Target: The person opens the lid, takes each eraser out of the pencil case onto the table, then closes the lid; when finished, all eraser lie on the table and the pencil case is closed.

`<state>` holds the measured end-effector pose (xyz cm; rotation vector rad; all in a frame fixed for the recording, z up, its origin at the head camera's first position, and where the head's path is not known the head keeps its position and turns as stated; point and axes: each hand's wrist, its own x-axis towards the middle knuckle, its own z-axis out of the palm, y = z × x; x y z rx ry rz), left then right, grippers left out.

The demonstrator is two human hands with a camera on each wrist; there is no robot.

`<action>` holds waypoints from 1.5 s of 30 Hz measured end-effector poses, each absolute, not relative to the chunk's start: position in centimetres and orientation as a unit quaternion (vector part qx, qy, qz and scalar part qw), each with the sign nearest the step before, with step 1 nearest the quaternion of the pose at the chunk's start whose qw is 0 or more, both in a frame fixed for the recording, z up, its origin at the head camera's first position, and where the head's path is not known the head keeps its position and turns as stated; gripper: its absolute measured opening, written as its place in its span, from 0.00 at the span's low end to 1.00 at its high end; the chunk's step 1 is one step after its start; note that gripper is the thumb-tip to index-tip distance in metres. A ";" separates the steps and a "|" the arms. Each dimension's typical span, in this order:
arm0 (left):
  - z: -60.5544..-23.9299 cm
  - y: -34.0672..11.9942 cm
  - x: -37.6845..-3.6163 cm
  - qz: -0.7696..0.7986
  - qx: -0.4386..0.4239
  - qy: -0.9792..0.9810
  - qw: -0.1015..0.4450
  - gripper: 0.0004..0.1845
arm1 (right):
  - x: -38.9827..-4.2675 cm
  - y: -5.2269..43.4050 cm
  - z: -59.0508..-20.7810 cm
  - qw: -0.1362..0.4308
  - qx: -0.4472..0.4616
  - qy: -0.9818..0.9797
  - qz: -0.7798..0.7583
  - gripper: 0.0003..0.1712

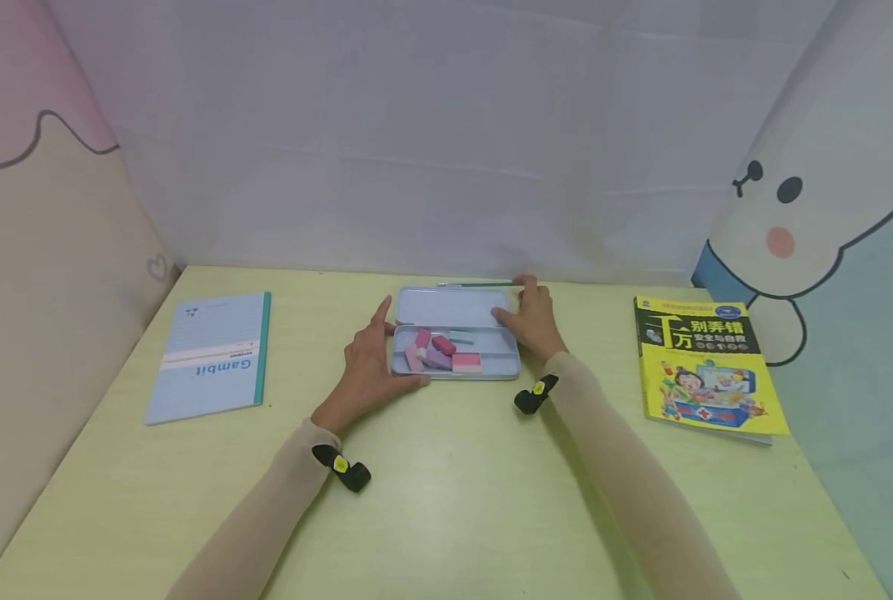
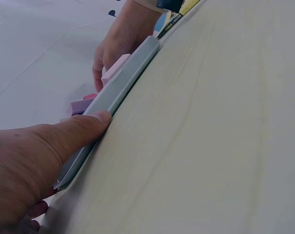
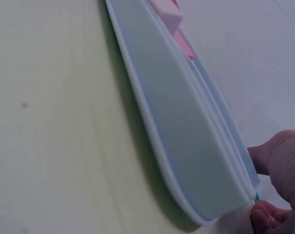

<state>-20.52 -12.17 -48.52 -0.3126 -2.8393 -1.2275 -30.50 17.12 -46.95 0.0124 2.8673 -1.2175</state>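
Note:
An open pale blue pencil case [image 1: 456, 377] lies on the table, its lid [image 1: 450, 307] laid back toward the wall. Inside are several erasers, among them a pink-and-white one [image 1: 466, 361], a purple one [image 1: 438, 358] and a mint one [image 1: 461, 337]. My left hand [image 1: 370, 367] grips the case's left end, thumb on the front wall [image 2: 101, 122], fingers round the side. My right hand [image 1: 535, 321] holds the lid's right end between thumb and fingers. Behind the lid is a thin green stick [image 1: 484, 284] with a pale tip, its right end at my right fingers.
A Gambit notebook [image 1: 210, 358] with a teal spine lies at the left of the table. On the right is a yellow and black book [image 1: 709, 367] with another beneath it. A pale cloth wall [image 1: 416, 167] rises along the table's back edge.

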 end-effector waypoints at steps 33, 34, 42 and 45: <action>-48.7 -12.2 -20.7 -0.411 -0.110 -0.905 0.027 0.71 | -24.2 18.9 -43.8 0.026 -0.068 0.905 -0.418 0.53; -48.7 -12.1 -20.6 -0.412 -0.110 -0.904 0.027 0.70 | -23.9 18.9 -43.8 0.028 -0.073 0.906 -0.417 0.53; -48.8 -12.2 -20.5 -0.394 -0.107 -0.912 0.029 0.71 | -22.1 18.1 -44.1 0.021 -0.127 0.913 -0.386 0.50; -48.9 -12.2 -20.6 -0.390 -0.108 -0.914 0.027 0.71 | -21.6 18.0 -44.6 0.009 -0.147 0.917 -0.371 0.43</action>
